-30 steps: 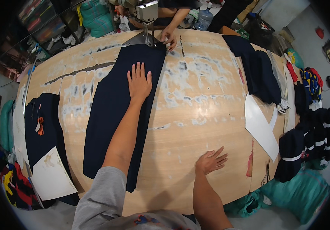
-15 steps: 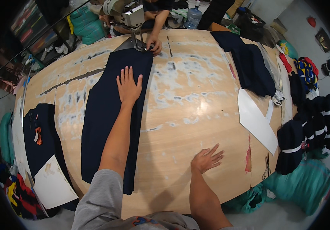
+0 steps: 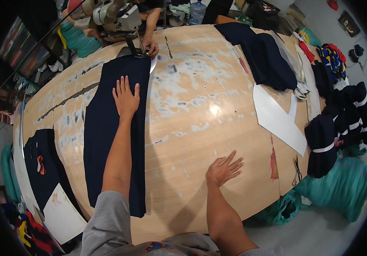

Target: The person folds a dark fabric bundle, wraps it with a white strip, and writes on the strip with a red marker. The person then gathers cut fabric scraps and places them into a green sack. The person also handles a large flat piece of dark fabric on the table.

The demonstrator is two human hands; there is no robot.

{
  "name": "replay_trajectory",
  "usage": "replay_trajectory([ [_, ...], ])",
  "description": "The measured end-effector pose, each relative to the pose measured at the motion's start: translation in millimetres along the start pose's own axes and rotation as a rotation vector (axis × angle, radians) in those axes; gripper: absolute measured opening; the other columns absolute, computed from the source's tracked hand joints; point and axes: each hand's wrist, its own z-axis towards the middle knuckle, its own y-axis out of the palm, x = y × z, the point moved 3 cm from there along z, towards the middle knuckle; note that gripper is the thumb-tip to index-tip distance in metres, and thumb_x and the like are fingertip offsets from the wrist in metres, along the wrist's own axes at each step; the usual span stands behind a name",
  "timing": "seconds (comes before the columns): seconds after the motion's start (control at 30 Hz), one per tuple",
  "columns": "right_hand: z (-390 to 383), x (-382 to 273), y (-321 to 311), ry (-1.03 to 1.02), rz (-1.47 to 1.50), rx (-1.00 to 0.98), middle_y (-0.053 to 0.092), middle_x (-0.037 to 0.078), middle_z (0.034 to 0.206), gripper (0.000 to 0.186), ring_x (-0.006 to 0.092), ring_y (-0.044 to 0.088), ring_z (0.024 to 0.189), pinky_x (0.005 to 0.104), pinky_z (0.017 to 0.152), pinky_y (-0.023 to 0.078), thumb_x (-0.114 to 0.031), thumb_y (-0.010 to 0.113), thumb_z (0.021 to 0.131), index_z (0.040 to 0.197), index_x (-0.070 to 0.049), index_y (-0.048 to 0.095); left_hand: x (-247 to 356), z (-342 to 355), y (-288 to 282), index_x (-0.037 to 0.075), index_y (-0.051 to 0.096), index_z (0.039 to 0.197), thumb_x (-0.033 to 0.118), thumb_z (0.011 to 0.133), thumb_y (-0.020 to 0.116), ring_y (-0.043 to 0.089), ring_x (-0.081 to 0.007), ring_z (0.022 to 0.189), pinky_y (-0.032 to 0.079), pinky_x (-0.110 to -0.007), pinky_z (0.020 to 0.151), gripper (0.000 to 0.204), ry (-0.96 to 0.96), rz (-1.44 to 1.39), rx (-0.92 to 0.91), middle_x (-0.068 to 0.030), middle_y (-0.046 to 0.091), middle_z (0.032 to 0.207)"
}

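Note:
My left hand lies flat, fingers spread, on a long dark navy cloth piece stretched lengthwise across the wooden table. At the cloth's far end stands a metal machine with its foot at the cloth's edge. A co-worker's hand is beside that foot. My right hand rests open on bare wood, right of the cloth, holding nothing.
Left lie another navy piece, orange-handled tool and paper pattern. Right are navy cloth, white patterns, scissors, tied navy bundles and green sacks.
The view has shifted, so cloth, machine and hands appear farther left in the frame, with more of the machine showing. Both my hands stay open in much the same places.

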Motion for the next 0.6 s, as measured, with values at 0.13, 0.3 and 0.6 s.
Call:
replay_trajectory([
  [0.13, 0.2, 0.2, 0.6, 0.001, -0.010, 0.002, 0.019, 0.025, 0.177, 0.065, 0.0443, 0.015, 0.165, 0.0617, 0.132, 0.012, -0.033, 0.042, 0.111, 0.172, -0.020, 0.027, -0.9, 0.3, 3.4, 0.011, 0.031, 0.171, 0.057, 0.113, 0.037, 0.020, -0.0271, 0.166, 0.011, -0.049, 0.135, 0.074, 0.004, -0.001, 0.009, -0.0087, 0.030, 0.178],
  [0.3, 0.4, 1.3, 1.6, 0.003, -0.020, -0.009, 0.017, 0.025, 0.177, 0.064, 0.0442, 0.014, 0.165, 0.0617, 0.133, 0.011, -0.034, 0.040, 0.111, 0.173, -0.020, 0.026, -0.8, 0.7, 4.7, 0.011, 0.031, 0.171, 0.057, 0.113, 0.037, 0.020, -0.0271, 0.166, 0.011, -0.049, 0.135, 0.074, 0.003, 0.011, 0.006, -0.0088, 0.030, 0.178],
  [0.6, 1.0, -0.3, -1.3, 0.020, -0.017, -0.059, 0.012, 0.025, 0.178, 0.064, 0.0433, 0.010, 0.166, 0.0619, 0.133, 0.010, -0.035, 0.038, 0.112, 0.173, -0.020, 0.023, 2.4, 0.0, 0.3, 0.012, 0.031, 0.171, 0.056, 0.114, 0.035, 0.020, -0.0271, 0.166, 0.011, -0.048, 0.136, 0.073, -0.004, 0.023, -0.014, -0.0084, 0.030, 0.178],
])
